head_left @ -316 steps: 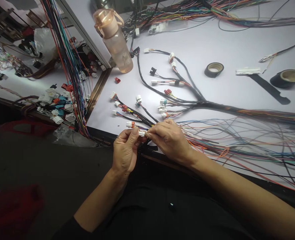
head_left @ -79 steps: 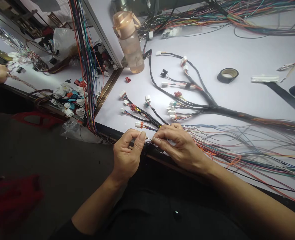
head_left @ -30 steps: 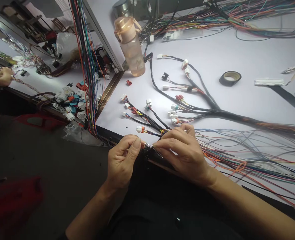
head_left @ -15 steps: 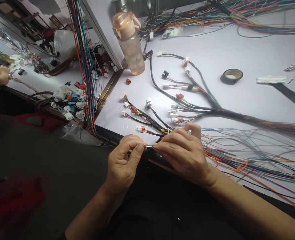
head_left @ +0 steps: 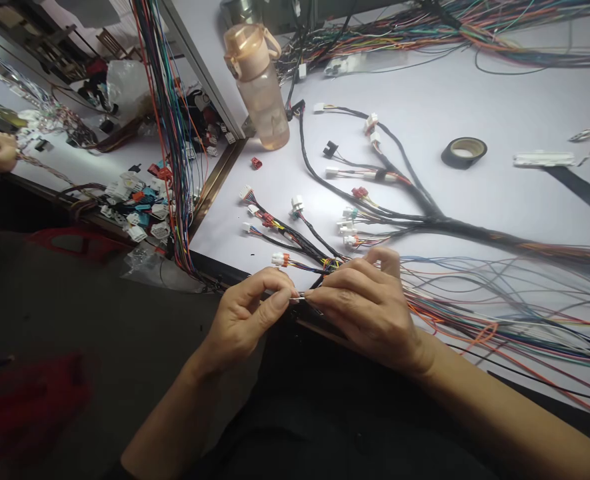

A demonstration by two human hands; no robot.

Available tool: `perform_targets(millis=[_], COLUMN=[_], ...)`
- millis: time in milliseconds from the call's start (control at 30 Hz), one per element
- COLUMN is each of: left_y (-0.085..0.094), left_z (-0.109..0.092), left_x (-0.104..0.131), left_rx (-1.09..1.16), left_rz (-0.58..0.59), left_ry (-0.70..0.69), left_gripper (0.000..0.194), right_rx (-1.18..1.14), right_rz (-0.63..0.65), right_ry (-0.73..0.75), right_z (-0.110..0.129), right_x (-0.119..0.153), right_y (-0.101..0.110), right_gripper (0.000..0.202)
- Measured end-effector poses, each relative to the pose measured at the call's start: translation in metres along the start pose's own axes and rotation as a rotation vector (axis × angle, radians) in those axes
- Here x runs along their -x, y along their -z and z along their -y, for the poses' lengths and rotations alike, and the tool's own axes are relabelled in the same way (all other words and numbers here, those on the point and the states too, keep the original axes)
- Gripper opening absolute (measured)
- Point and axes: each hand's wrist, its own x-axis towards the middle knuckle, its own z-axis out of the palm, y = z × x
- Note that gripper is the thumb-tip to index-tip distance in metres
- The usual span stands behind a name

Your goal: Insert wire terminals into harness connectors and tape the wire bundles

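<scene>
Where the two sets of fingertips nearly meet, a thin pale wire (head_left: 299, 298) spans the narrow gap, just over the near edge of the white worktable (head_left: 525, 113). The person's left hand (head_left: 252, 313) pinches one end between thumb and forefinger; the right hand (head_left: 369, 303) grips the other the same way, its remaining fingers curled. Whatever else the fingers cover cannot be told.

Just beyond the hands, a white-and-orange connector (head_left: 280, 259) lies on the tabletop, its wires running toward yellow wires (head_left: 331, 264) beside the right hand. Near it, black-sleeved branches end in a small white connector (head_left: 247, 227), a red connector (head_left: 269, 221) and a rounded white connector (head_left: 297, 203). Loose coloured wires (head_left: 495, 327) spread out to the right.

Farther back, a taped harness trunk (head_left: 467, 230) forks into several branches with plugs at their tips. Beyond it, a roll of black tape (head_left: 464, 153) sits near a long white connector (head_left: 543, 159) with a black strip (head_left: 582, 190) below. A peach-lidded bottle (head_left: 263, 100) stands upright at the worktable's far left, and past a hanging wire bundle (head_left: 167, 133) a co-worker's hand (head_left: 1, 153) holds twisted wires (head_left: 45, 165).
</scene>
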Motion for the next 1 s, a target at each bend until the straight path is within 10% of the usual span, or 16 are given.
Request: perform_targets(millis=[500,1000], left_y=[0.02,0.021], left_z=[0.002,0.003], left_x=[-0.011,-0.001], left_rx=[0.184,0.033], left_rz=[0.291,0.223], left_ry=[0.156,0.102], left_gripper=[0.005,0.015], right_rx=[-0.109,-0.092], right_rz=[0.019,-0.033], right_ry=[0.023,0.024], right_z=[-0.001,-0.001], right_x=[0.0,0.001], right_y=[-0.003,-0.004], right_gripper=[0.008,0.007])
